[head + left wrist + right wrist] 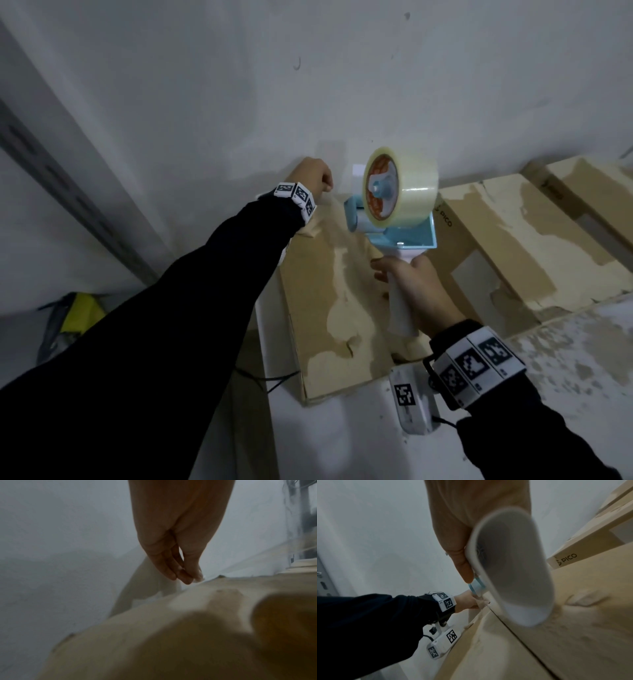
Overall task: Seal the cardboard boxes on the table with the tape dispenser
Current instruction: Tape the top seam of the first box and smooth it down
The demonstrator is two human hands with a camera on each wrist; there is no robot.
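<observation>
A cardboard box (pixel 329 308) lies flat on the white table (pixel 342 438), its far edge against the wall. My left hand (pixel 323 181) reaches over that far edge. In the left wrist view its fingertips (pixel 187 577) and thumb meet and pinch the clear tape end at the edge of the box (pixel 188 635). My right hand (pixel 407 281) grips the white handle (pixel 513 568) of the blue tape dispenser (pixel 400 236), held upright above the box's far half. The clear tape roll (pixel 407 185) faces left, and a short translucent strip runs from it to my left hand (pixel 465 600).
More flat cardboard boxes (pixel 496 233) lie to the right, one marked PICO (pixel 568 558), another further back (pixel 589 192). The grey wall (pixel 308 85) stands close behind. A grey metal rail (pixel 68 192) and something yellow (pixel 82 308) are off the table's left side.
</observation>
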